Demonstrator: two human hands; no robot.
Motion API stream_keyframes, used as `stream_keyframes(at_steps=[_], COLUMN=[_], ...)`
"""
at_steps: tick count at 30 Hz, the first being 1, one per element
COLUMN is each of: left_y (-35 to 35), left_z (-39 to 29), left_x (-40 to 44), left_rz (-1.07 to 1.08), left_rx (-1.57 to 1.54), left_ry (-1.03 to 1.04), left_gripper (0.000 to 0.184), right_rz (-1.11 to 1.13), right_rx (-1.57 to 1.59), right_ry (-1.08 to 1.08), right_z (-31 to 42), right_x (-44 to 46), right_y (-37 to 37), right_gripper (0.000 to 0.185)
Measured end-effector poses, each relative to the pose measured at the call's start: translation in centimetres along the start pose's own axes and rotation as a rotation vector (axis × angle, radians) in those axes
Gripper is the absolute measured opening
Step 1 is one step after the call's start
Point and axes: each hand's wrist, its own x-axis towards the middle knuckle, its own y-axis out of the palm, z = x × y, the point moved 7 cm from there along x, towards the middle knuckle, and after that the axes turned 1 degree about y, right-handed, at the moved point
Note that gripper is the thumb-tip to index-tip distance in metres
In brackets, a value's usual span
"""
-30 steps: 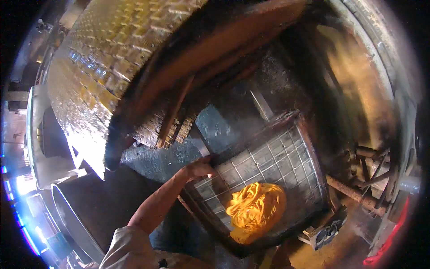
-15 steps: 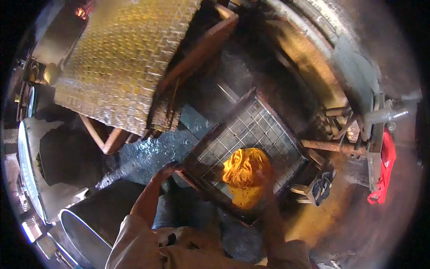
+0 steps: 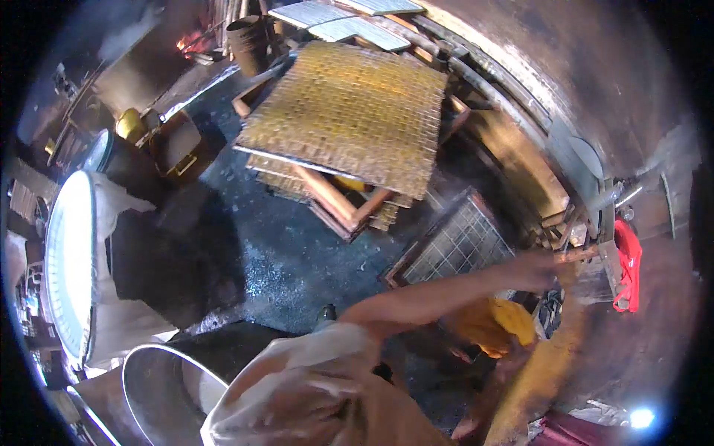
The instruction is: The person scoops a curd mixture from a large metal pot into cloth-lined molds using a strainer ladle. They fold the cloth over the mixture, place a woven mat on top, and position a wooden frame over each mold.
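At lower right of frame: yellow cloth (image 3: 500,325), now off gridded tray (image 3: 459,249), removal apparently underway; left hand (image 3: 537,272) above, right hand (image 3: 515,361) below, hands apart, grips too blurred to tell.

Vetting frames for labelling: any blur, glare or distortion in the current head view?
All in the head view: fisheye curvature, black corners; left hand smeared, probably by motion; bright spot blown out, lower right; round pale surface near-white, left; woven panel weave readable.
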Motion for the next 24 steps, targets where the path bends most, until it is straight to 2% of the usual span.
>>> stream_keyframes(at_steps=[3,4,5,7,10,13,15,16,18,20,22,24], left_y=[9.5,11.7,11.5,10.6,7.5,5.7,4.6,4.2,3.0,1.8,1.9,5.4], left_z=[-17.0,-18.9,-17.3,-10.9,4.3,14.8,16.9,17.3,17.0,16.5,12.2,2.8], left_x=[6.5,4.8,-0.2,-10.7,-29.8,-51.0,-61.3,-63.8,-61.9,-53.1,-36.3,-17.5], left_rz=[0.086,0.093,0.096,0.107,0.071,-0.058,-0.152,-0.196,-0.23,-0.197,-0.099,0.032], left_rx=[0.219,0.267,0.293,0.303,0.299,0.338,0.331,0.325,0.342,0.376,0.408,0.466], left_ry=[0.826,0.957,0.912,0.66,-0.003,-0.696,-1.0,-1.088,-1.07,-0.899,-0.585,-0.188], left_gripper=[0.033,0.033,0.033,0.032,0.032,0.031,0.031,0.031,0.031,0.032,0.032,0.032], right_rz=[0.018,0.062,0.115,0.241,0.379,0.414,0.365,0.324,0.21,0.056,-0.12,-0.304], right_rx=[-0.062,-0.1,-0.139,-0.178,-0.188,-0.158,-0.145,-0.149,-0.143,-0.132,-0.108,-0.056], right_ry=[-0.248,-0.375,-0.519,-0.764,-0.989,-1.029,-1.0,-0.964,-0.871,-0.744,-0.61,-0.483], right_z=[12.1,16.8,22.0,30.4,36.9,37.6,36.6,35.4,32.7,29.1,24.8,20.2], right_x=[0.1,0.4,0.7,0.0,-4.0,-7.1,-7.5,-7.5,-7.5,-7.6,-8.4,-10.4], right_y=[-4.1,-4.2,-3.8,-1.3,3.7,6.5,5.5,4.5,1.1,-3.2,-7.9,-12.5], right_gripper=[0.049,0.048,0.048,0.047,0.045,0.043,0.042,0.041,0.04,0.039,0.038,0.037])
